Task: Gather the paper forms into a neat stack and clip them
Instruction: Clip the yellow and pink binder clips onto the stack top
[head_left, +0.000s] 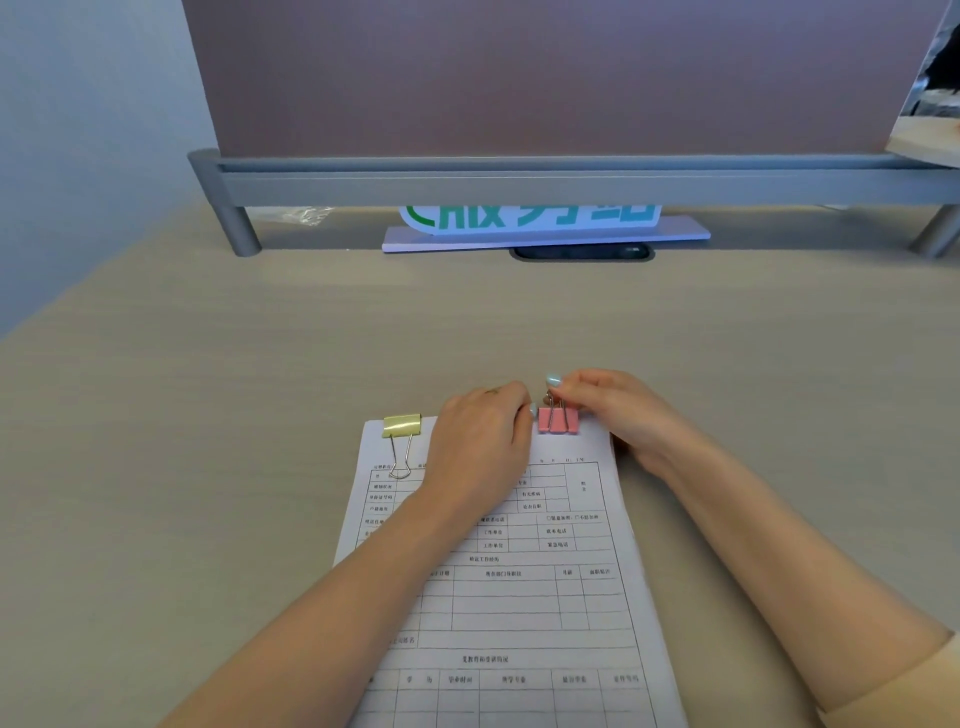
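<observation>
A stack of printed paper forms (524, 597) lies on the desk in front of me, edges lined up. A yellow binder clip (401, 427) grips the top left edge, one wire handle folded flat onto the page. A pink binder clip (558, 420) sits on the top edge toward the right. My right hand (618, 410) pinches the pink clip's wire handles, which stand up. My left hand (480, 447) rests palm down on the top of the stack, fingertips beside the pink clip.
The wooden desk (208, 415) stretches around the forms. At the back stands a grey-framed partition (519, 179) on legs, with a white sign with green letters (530, 221) and a dark cable slot (582, 253) under it. Crumpled clear plastic (306, 214) lies far left.
</observation>
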